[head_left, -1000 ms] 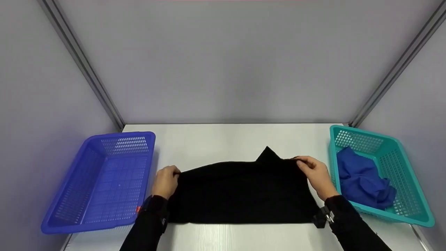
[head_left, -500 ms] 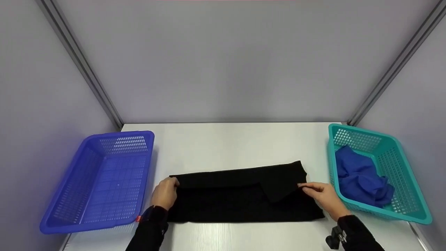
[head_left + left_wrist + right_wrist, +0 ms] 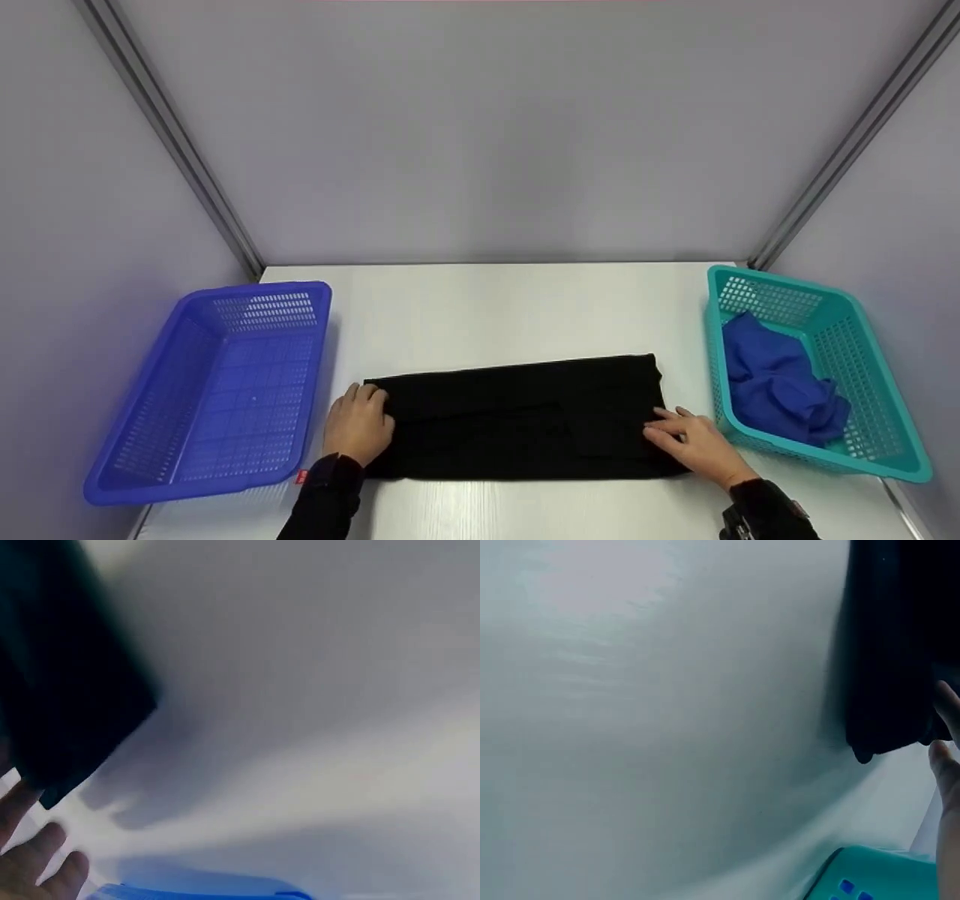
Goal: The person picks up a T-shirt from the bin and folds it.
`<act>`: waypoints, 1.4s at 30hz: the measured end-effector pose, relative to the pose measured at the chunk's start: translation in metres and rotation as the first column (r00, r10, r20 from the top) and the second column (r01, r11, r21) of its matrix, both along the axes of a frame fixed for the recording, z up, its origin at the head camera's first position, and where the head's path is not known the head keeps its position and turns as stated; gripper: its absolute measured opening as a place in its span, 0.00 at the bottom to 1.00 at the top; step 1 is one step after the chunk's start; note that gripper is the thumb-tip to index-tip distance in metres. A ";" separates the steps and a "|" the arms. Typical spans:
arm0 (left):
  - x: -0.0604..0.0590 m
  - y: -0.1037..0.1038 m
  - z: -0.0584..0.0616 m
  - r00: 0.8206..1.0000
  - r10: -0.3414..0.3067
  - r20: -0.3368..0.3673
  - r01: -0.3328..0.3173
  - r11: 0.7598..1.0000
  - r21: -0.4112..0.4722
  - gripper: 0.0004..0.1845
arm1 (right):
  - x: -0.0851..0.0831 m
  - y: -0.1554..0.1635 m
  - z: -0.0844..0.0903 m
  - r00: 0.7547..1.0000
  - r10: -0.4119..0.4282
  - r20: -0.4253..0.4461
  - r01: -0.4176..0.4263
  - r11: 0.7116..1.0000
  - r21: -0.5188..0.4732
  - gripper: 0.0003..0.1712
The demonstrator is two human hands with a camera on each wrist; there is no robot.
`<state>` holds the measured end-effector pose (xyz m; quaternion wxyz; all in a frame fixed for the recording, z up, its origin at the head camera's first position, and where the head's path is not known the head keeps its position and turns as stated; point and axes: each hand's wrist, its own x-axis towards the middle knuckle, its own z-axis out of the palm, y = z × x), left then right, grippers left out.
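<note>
A black cloth (image 3: 517, 420), folded into a long strip, lies across the table in front of me in the head view. My left hand (image 3: 358, 424) rests at its left end, with the fingertips on the fabric near the far left corner. In the left wrist view, the spread fingers (image 3: 45, 840) show beside the dark cloth (image 3: 67, 690). At the cloth's right end, my right hand (image 3: 701, 446) touches the edge with fairly straight fingers. The right wrist view catches a thumb and a finger (image 3: 949, 709) at the cloth (image 3: 892, 652).
To the left stands a blue plastic basket (image 3: 321, 375) with nothing in it. A teal basket (image 3: 889, 375) at the right holds a crumpled blue cloth (image 3: 784, 382). White table surface (image 3: 517, 315) shows behind the black cloth, and grey panels (image 3: 510, 135) enclose three sides.
My right hand has brought the raised far edge of the black cloth down towards me and released it; the peaked corner now lies flat. My left hand has loosened at the left end.
</note>
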<state>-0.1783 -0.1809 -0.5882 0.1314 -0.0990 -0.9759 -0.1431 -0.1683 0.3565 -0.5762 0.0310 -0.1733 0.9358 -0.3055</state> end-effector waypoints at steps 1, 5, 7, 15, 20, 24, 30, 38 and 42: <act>0.000 0.002 0.000 0.999 -0.030 0.019 0.030 1.000 -0.003 0.14 | 0.000 -0.003 -0.001 0.998 0.016 -0.054 -0.015 1.000 0.018 0.14; 0.004 0.010 0.002 0.958 -0.201 0.204 0.201 0.979 0.022 0.26 | 0.002 -0.017 -0.009 0.934 0.073 -0.350 -0.037 0.993 0.109 0.05; 0.007 0.013 0.002 0.916 -0.249 0.315 0.250 0.968 0.039 0.30 | 0.004 -0.025 -0.013 0.857 0.127 -0.500 -0.048 0.984 0.169 0.03; 0.015 0.014 -0.006 0.879 -0.237 0.415 0.242 0.969 0.040 0.37 | 0.008 -0.055 -0.028 0.616 0.270 -0.740 -0.036 0.948 0.316 0.08; 0.017 0.012 -0.013 0.898 -0.215 0.385 0.234 0.972 -0.002 0.38 | 0.013 -0.063 -0.039 0.737 0.241 -0.631 0.058 0.908 0.414 0.07; 0.017 0.013 -0.017 0.920 -0.194 0.341 0.228 0.972 -0.060 0.41 | 0.014 -0.066 -0.039 0.851 0.142 -0.505 0.149 0.858 0.492 0.17; 0.020 0.018 -0.021 0.945 -0.181 0.273 0.232 0.958 -0.166 0.44 | 0.007 -0.072 -0.031 0.895 0.068 -0.440 0.197 0.825 0.530 0.23; 0.028 0.031 -0.021 0.912 -0.285 0.296 0.314 0.948 -0.055 0.35 | -0.002 -0.094 -0.020 0.978 -0.054 -0.199 0.149 0.855 0.498 0.34; 0.031 0.036 -0.024 0.912 -0.288 0.293 0.321 0.944 -0.070 0.39 | -0.016 -0.102 -0.016 0.993 -0.116 -0.022 0.115 0.908 0.402 0.39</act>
